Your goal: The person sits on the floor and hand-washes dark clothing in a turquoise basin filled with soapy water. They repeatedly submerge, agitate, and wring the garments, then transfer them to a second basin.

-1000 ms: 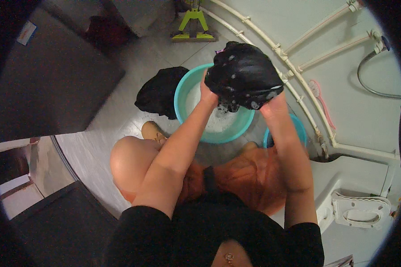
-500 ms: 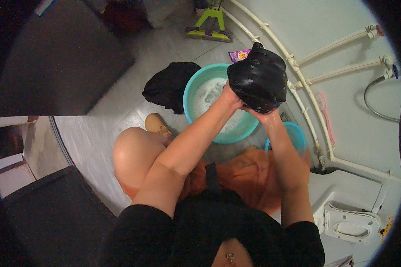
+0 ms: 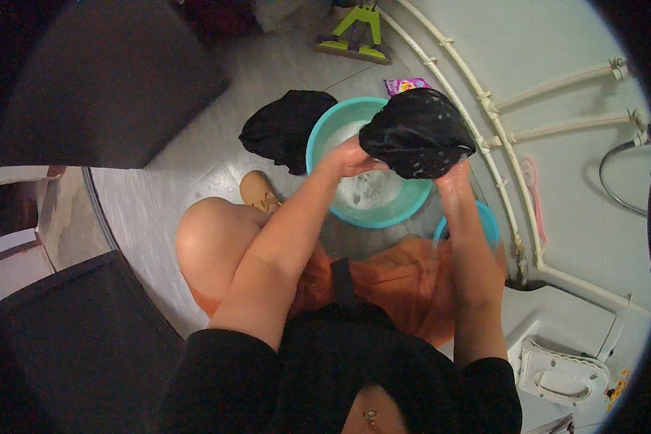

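Head view shows both hands closed on a wet black garment [image 3: 417, 132], held up above a teal basin [image 3: 325, 141] of soapy water that stands on the tiled floor [image 3: 159, 195]. The left hand [image 3: 349, 158] clutches the cloth at its lower left edge, fingers wrapped into the fabric; the right hand [image 3: 452, 176] grips it from below on the right. Suds fleck the cloth and foam floats in the basin, so the washing of this piece looks well underway, though it is not yet rinsed or wrung as far as I can judge. A second dark garment [image 3: 286, 129] lies heaped on the floor touching the basin's left rim; whether it is washed I cannot tell. A smaller blue basin [image 3: 487, 224] sits just beside the right forearm.
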A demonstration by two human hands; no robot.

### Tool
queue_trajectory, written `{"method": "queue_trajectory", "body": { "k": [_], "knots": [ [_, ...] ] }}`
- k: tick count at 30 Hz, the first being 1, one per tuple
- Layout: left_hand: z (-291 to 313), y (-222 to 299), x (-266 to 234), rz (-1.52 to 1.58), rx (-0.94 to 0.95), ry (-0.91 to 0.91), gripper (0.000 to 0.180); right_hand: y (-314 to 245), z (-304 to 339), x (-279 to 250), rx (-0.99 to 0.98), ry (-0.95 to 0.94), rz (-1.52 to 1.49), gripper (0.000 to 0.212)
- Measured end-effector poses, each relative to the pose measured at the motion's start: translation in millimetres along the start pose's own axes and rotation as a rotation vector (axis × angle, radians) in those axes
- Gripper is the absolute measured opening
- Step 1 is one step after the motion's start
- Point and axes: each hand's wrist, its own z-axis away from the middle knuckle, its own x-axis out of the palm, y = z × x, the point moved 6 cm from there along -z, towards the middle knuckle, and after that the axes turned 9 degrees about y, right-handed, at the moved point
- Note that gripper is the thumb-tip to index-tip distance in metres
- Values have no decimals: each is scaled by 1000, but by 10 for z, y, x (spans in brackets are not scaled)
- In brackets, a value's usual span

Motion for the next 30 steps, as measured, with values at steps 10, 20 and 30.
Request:
{"method": "queue_trajectory", "body": {
  "k": [10,20,30],
  "knots": [
    [40,-290,-618,250,-346,662,70,-119,421,426,-403,-234,851,44],
    [-174,-15,33,844,-215,-64,81,-124,365,352,48,-186,182,38],
    [6,159,423,565,-280,42,91,-193,347,135,-904,30,1212,43]
  ]
}}
